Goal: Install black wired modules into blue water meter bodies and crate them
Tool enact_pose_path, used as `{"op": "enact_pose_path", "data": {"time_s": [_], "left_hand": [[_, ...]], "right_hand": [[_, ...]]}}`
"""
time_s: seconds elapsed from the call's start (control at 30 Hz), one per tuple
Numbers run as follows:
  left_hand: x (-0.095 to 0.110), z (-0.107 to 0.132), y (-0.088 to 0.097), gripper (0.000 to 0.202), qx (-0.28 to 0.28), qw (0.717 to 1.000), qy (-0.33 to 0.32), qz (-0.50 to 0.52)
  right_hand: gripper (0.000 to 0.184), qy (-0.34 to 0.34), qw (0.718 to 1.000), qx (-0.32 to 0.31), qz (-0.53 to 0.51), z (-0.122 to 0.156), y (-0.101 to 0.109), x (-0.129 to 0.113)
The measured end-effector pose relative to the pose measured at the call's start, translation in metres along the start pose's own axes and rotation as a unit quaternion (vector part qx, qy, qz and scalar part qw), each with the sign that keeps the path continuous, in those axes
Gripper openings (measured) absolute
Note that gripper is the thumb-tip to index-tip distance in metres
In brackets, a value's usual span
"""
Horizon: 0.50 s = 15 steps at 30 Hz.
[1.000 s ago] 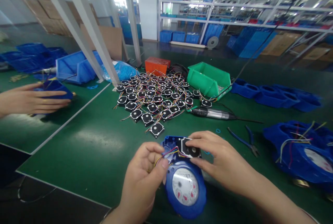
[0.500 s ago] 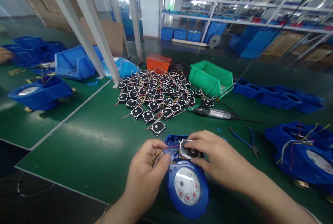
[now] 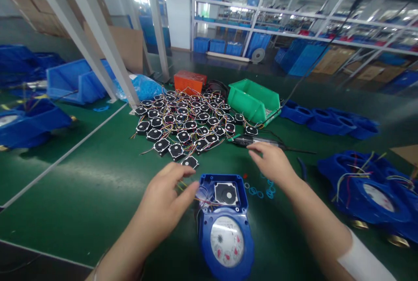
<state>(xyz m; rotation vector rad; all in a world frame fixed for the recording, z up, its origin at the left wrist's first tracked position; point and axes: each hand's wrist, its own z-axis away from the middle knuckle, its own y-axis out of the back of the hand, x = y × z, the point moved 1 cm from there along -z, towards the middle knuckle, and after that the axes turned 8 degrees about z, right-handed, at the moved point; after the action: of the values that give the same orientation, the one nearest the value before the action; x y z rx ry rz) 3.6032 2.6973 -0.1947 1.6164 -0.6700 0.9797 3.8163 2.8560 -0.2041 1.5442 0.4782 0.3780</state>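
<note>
A blue water meter (image 3: 225, 233) lies on the green mat in front of me, dial up. A black square module (image 3: 226, 194) sits in its open top compartment. Thin coloured wires (image 3: 204, 202) run out of the compartment's left side. My left hand (image 3: 165, 205) is at that side, thumb and forefinger closed loosely on the wires. My right hand (image 3: 272, 163) is lifted off the meter, its fingers stretched out and empty, just short of the electric screwdriver (image 3: 257, 142).
A pile of black wired modules (image 3: 183, 120) lies beyond the meter, with a green bin (image 3: 253, 98) and an orange box (image 3: 190, 81) behind. Blue O-rings (image 3: 261, 192) are scattered right of the meter. More blue meters lie right (image 3: 369, 189) and left (image 3: 29, 122).
My right hand has let go of the module, which now sits in the meter, and has moved up towards the screwdriver. The other person's hand at the left has gone from view.
</note>
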Motion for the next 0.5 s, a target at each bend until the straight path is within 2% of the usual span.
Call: {"op": "enact_pose_path", "data": {"time_s": [0.07,0.13,0.2,0.27,0.33,0.43,0.5], "left_hand": [[0.004,-0.018,0.002,0.023,0.025,0.999,-0.020,-0.023],[0.009,-0.036,-0.002,0.026,-0.002,1.000,-0.023,-0.016],[0.014,-0.050,-0.012,0.033,-0.094,0.995,-0.021,0.009],[0.017,-0.058,-0.023,0.041,-0.201,0.979,-0.026,0.018],[0.018,-0.061,-0.033,0.045,-0.279,0.959,-0.051,0.001],[0.017,-0.061,-0.043,0.044,-0.336,0.937,-0.090,-0.032],[0.016,-0.060,-0.047,0.043,-0.353,0.930,-0.091,-0.040]], "right_hand": [[0.031,-0.011,0.997,-0.016,0.069,-0.020,-0.018,0.017],[0.039,-0.002,0.995,-0.021,0.097,-0.035,-0.032,0.027],[0.046,0.000,0.993,-0.027,0.113,-0.046,-0.041,0.033],[0.048,-0.009,0.990,-0.044,0.132,-0.052,-0.046,0.039],[0.047,-0.021,0.987,-0.065,0.149,-0.057,-0.048,0.046],[0.045,-0.019,0.983,-0.083,0.163,-0.060,-0.048,0.054],[0.046,-0.009,0.982,-0.080,0.169,-0.060,-0.042,0.055]]}}
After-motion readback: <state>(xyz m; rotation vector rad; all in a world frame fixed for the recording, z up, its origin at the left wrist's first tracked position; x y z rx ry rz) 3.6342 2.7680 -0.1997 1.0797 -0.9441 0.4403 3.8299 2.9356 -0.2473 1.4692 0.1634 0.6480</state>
